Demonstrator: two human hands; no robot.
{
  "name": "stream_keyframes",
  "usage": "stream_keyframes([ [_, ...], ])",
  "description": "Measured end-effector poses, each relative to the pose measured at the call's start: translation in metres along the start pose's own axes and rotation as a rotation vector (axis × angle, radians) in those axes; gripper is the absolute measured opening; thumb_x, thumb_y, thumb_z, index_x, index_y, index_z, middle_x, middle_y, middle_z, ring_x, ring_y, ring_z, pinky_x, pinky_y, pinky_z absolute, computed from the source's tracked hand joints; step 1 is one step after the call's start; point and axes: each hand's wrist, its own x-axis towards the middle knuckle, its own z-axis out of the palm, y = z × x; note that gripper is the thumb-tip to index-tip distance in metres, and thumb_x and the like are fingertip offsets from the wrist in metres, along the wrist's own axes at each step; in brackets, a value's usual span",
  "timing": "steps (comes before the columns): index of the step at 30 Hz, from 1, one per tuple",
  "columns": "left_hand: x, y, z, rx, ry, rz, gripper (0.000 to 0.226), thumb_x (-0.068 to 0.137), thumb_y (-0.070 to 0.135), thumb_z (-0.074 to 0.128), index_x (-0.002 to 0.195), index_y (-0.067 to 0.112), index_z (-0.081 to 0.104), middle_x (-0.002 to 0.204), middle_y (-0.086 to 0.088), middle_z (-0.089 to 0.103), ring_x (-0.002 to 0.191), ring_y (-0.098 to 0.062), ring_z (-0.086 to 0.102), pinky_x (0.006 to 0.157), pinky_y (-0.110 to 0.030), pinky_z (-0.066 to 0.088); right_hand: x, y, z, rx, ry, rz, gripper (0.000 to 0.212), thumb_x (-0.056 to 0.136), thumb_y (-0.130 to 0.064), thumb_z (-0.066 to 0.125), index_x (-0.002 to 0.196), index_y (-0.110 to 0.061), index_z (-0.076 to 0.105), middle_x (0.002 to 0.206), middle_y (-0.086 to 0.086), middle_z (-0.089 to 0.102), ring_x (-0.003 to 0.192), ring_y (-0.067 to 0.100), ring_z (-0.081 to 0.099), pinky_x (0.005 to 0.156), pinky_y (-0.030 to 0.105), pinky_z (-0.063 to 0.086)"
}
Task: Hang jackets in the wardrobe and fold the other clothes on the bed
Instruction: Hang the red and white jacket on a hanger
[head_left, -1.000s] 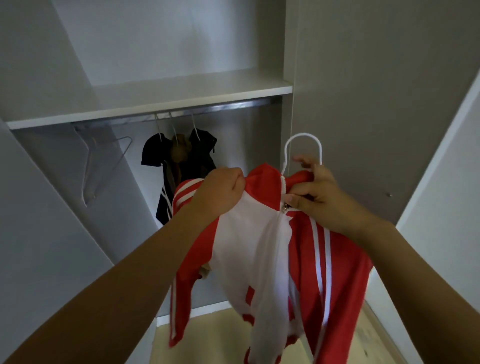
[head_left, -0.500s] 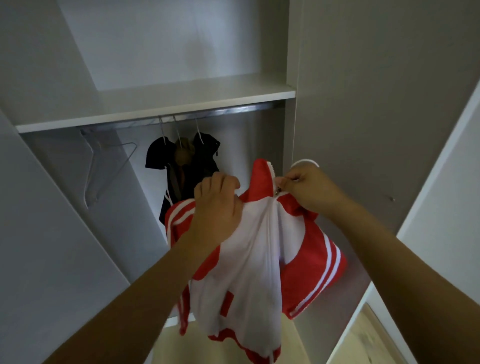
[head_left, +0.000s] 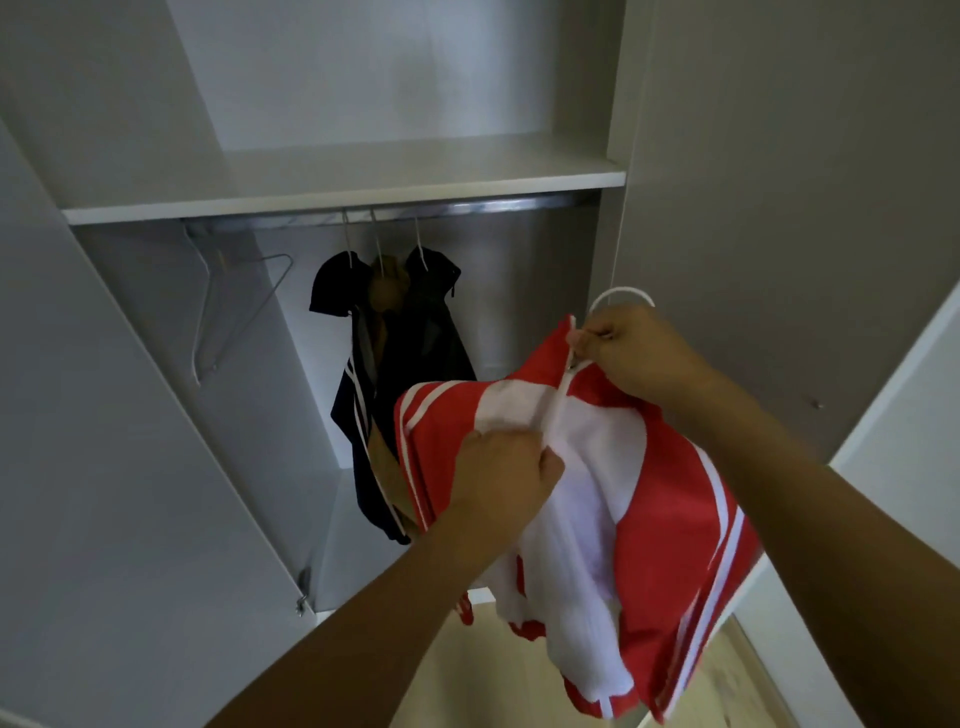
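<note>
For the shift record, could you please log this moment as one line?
left hand: grips red-and-white jacket front | right hand: pinches collar at white hanger | rail: not yet hung

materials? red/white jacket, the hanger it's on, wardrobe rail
Red and white jacket: smooth synthetic knit by the look, slight sheen, soft drape; fibre unclear.
White hanger: only the hook shows, thin, white and glossy; plastic or coated wire.
Rail: polished metal, it seems, with bright reflections along it.
</note>
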Motion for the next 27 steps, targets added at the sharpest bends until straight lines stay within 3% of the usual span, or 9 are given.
stream_keyframes([
  [4, -0.012, -0.017, 0.007, 0.093, -0.139, 0.027, 0.033, 0.097, 0.036, 0.036, 0.071, 0.021, 0.046, 0.061, 0.004, 0.045, 0.058, -0.014, 0.047, 0.068, -0.025, 0.039, 0.003, 0.006, -0.004, -0.072, 0.017, 0.001, 0.033, 0.095, -0.023, 0.057, 0.066, -0.01, 0.065, 0.063, 0.001, 0.054, 0.058, 0.017, 0.053, 0.062, 0.03, 0.042],
  [7, -0.013, -0.018, 0.006, 0.05, -0.313, 0.048, 0.03, 0.1, 0.038, 0.036, 0.078, 0.022, 0.049, 0.065, 0.005, 0.047, 0.063, -0.012, 0.051, 0.066, -0.023, 0.042, 0.0, 0.006, 0.005, -0.127, -0.029, -0.01, 0.032, 0.097, -0.025, 0.054, 0.078, -0.005, 0.069, 0.071, 0.002, 0.056, 0.063, 0.012, 0.052, 0.065, 0.027, 0.043],
  [9, -0.008, -0.018, -0.003, -0.009, -0.359, 0.028, 0.029, 0.1, 0.043, 0.039, 0.084, 0.023, 0.052, 0.075, 0.004, 0.054, 0.073, -0.013, 0.057, 0.074, -0.024, 0.049, -0.003, 0.003, 0.005, -0.125, -0.031, -0.042, 0.034, 0.099, -0.026, 0.051, 0.076, -0.007, 0.067, 0.069, 0.0, 0.054, 0.061, 0.009, 0.05, 0.06, 0.024, 0.039],
  [12, 0.005, -0.032, -0.017, -0.121, -0.072, -0.058, 0.039, 0.094, 0.05, 0.048, 0.123, 0.023, 0.049, 0.125, 0.0, 0.051, 0.116, -0.019, 0.049, 0.103, -0.039, 0.043, -0.004, 0.0, -0.003, -0.122, 0.0, -0.1, 0.035, 0.099, -0.027, 0.05, 0.067, -0.013, 0.057, 0.064, -0.006, 0.048, 0.058, 0.007, 0.046, 0.055, 0.021, 0.034],
  [15, 0.019, -0.042, -0.028, -0.21, 0.169, -0.087, 0.047, 0.094, 0.045, 0.051, 0.134, 0.021, 0.044, 0.136, -0.005, 0.043, 0.126, -0.023, 0.041, 0.108, -0.041, 0.036, -0.002, -0.008, -0.009, -0.118, 0.031, -0.176, 0.033, 0.098, -0.025, 0.051, 0.068, -0.014, 0.057, 0.066, -0.008, 0.048, 0.061, 0.005, 0.046, 0.057, 0.018, 0.034],
  [18, 0.023, -0.037, -0.029, -0.19, 0.447, 0.029, 0.034, 0.092, 0.045, 0.051, 0.111, 0.017, 0.056, 0.11, -0.006, 0.057, 0.101, -0.022, 0.054, 0.089, -0.036, 0.047, -0.001, -0.015, -0.011, -0.105, 0.063, -0.227, 0.031, 0.098, -0.025, 0.053, 0.073, -0.01, 0.063, 0.067, -0.009, 0.048, 0.062, 0.005, 0.046, 0.056, 0.016, 0.033],
  [21, 0.018, -0.017, -0.029, -0.26, 0.301, 0.123, 0.032, 0.095, 0.052, 0.044, 0.08, 0.024, 0.049, 0.07, 0.009, 0.051, 0.062, -0.007, 0.049, 0.063, -0.024, 0.043, -0.002, -0.021, -0.007, -0.103, 0.085, -0.285, 0.032, 0.097, -0.024, 0.055, 0.075, -0.003, 0.066, 0.07, 0.0, 0.053, 0.063, 0.011, 0.048, 0.06, 0.024, 0.035],
  [23, 0.017, -0.011, -0.024, -0.253, 0.25, 0.145, 0.03, 0.099, 0.042, 0.045, 0.075, 0.025, 0.048, 0.062, 0.011, 0.048, 0.053, -0.005, 0.045, 0.057, -0.024, 0.043, -0.001, -0.022, -0.005, -0.124, 0.072, -0.288, 0.031, 0.097, -0.024, 0.055, 0.077, -0.002, 0.067, 0.075, 0.003, 0.056, 0.066, 0.012, 0.049, 0.061, 0.022, 0.037],
  [27, 0.016, -0.014, -0.024, -0.253, 0.327, 0.194, 0.034, 0.095, 0.042, 0.039, 0.065, 0.027, 0.043, 0.052, 0.012, 0.04, 0.044, -0.004, 0.04, 0.049, -0.024, 0.042, 0.0, -0.015, -0.009, -0.099, 0.05, -0.205, 0.03, 0.097, -0.023, 0.055, 0.08, -0.002, 0.068, 0.08, 0.004, 0.058, 0.07, 0.014, 0.053, 0.062, 0.02, 0.036],
])
